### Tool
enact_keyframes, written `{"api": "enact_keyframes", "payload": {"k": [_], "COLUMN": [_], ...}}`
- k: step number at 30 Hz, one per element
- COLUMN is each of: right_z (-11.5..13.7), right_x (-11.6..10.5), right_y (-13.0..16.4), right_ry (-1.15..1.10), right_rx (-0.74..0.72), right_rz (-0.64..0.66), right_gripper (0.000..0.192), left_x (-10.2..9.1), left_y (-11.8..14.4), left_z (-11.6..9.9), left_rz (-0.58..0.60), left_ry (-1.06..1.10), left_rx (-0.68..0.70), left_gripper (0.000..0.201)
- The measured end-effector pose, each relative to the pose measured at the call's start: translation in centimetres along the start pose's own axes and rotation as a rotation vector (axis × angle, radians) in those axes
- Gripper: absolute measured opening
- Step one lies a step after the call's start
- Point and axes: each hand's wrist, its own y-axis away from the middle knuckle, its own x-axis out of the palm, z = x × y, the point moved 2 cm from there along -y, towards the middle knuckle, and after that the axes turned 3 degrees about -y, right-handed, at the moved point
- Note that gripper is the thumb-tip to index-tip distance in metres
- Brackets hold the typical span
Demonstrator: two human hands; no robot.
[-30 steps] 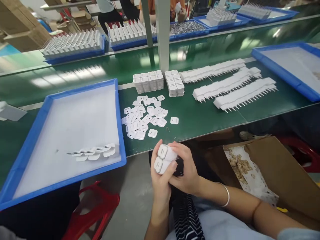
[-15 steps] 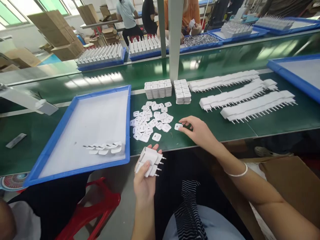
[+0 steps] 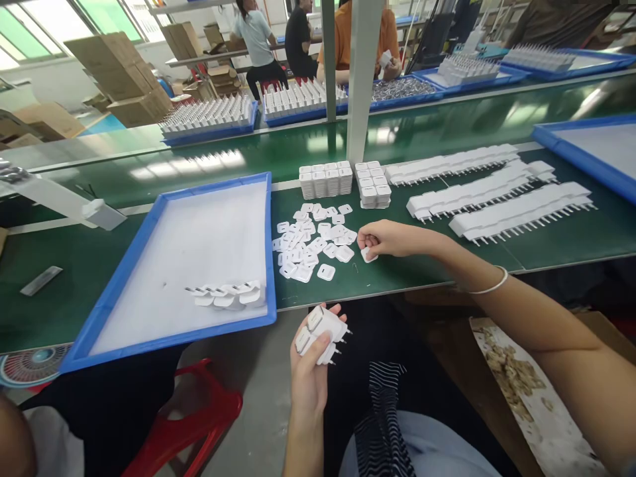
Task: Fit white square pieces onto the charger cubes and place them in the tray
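Observation:
My left hand (image 3: pixel 311 361) is closed round a few white plug chargers (image 3: pixel 322 328), just in front of the table's edge. Their metal pins point right, and the thumb lies across them. Over the green table, my right hand (image 3: pixel 380 238) has its fingers curled, with the thumb tip on a small white square cover (image 3: pixel 369 255); part of that cover is hidden by the hand. Left of it lies a loose pile of similar white covers (image 3: pixel 318 242), each with a slot. Behind the pile are neat stacks of covers (image 3: pixel 325 180) and a second stack (image 3: pixel 372 185).
A blue-rimmed tray (image 3: pixel 272 265) on the left holds a short row of plug chargers (image 3: pixel 231 295). Long rows of chargers (image 3: pixel 527 212) lie at right. A metal post (image 3: pixel 358 86) rises behind the stacks. A red stool (image 3: pixel 209 404) is below, left. Other people sit across the bench.
The view has shifted slightly. My right hand's fingers have curled in over the cover beside the pile. My left hand has tilted the chargers so that their end faces show more.

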Motion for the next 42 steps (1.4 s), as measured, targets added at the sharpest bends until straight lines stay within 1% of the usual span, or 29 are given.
{"api": "enact_keyframes", "payload": {"k": [4,6,8,13,17,18,20,22,24,26,28,29,31,32,34,36,38,40,42], "right_z": [1.9,2.6,3.0,2.9,2.5,2.3,2.1,1.9,1.9,1.9,1.9,1.9,1.9,1.8,1.6,1.2,0.8,0.6,0.6], "right_x": [0.6,1.1,1.3,1.1,0.9,0.8,0.8,0.8,1.0,1.5,2.0,2.3,2.5,2.5,2.2,1.5,0.3,-1.5,-3.7], "right_y": [-1.5,-2.3,-2.8,-3.2,-3.3,-3.3,-3.1,-2.3,-1.0,0.7,2.3,3.1,4.3,4.8,5.3,5.2,4.5,3.3,1.8], "right_ry": [0.028,0.048,0.073,0.122,0.112,0.102,0.075,0.047,-0.057,-0.266,-0.466,-0.509,-0.490,-0.452,-0.384,-0.376,-0.400,-0.415,-0.422], "right_rx": [-0.131,-0.165,-0.175,-0.174,-0.181,-0.188,-0.209,-0.244,-0.289,-0.299,-0.275,-0.261,-0.262,-0.268,-0.283,-0.306,-0.339,-0.374,-0.403], "right_rz": [0.066,0.085,0.078,0.023,0.029,0.040,0.059,0.055,0.018,-0.015,-0.041,-0.066,-0.157,-0.213,-0.318,-0.371,-0.410,-0.462,-0.517], "right_gripper": [0.013,0.014,0.016,0.021,0.020,0.020,0.019,0.016,0.017,0.023,0.028,0.029,0.028,0.026,0.021,0.017,0.014,0.012,0.014], "left_x": [0.1,0.0,-0.1,-0.2,0.4,0.7,1.1,1.7,2.4,3.3,4.4,5.0,6.0,6.4,7.0,7.9,9.1,10.9,13.1], "left_y": [-0.3,-0.3,-0.1,0.3,0.4,0.3,0.2,-0.1,-0.7,-1.6,-2.5,-2.9,-3.6,-3.9,-4.6,-5.7,-7.3,-9.3,-11.4], "left_z": [-0.2,-0.2,-0.2,-0.2,-0.1,-0.1,-0.2,-0.4,-0.7,-1.0,-1.3,-1.4,-1.6,-1.7,-2.0,-2.6,-3.4,-4.7,-6.2], "left_rz": [0.021,0.020,0.013,-0.015,-0.025,-0.020,0.007,0.073,0.169,0.264,0.362,0.418,0.508,0.531,0.530,0.508,0.503,0.531,0.579], "left_ry": [-0.014,-0.017,-0.027,-0.104,-0.177,-0.209,-0.308,-0.443,-0.553,-0.593,-0.572,-0.554,-0.521,-0.512,-0.524,-0.572,-0.611,-0.621,-0.620], "left_rx": [-0.003,-0.004,0.000,0.024,0.104,0.136,0.213,0.312,0.420,0.493,0.483,0.457,0.402,0.381,0.355,0.346,0.348,0.364,0.407], "left_gripper": [0.050,0.050,0.050,0.055,0.074,0.074,0.061,0.044,0.036,0.034,0.033,0.032,0.031,0.032,0.035,0.040,0.042,0.042,0.039]}}
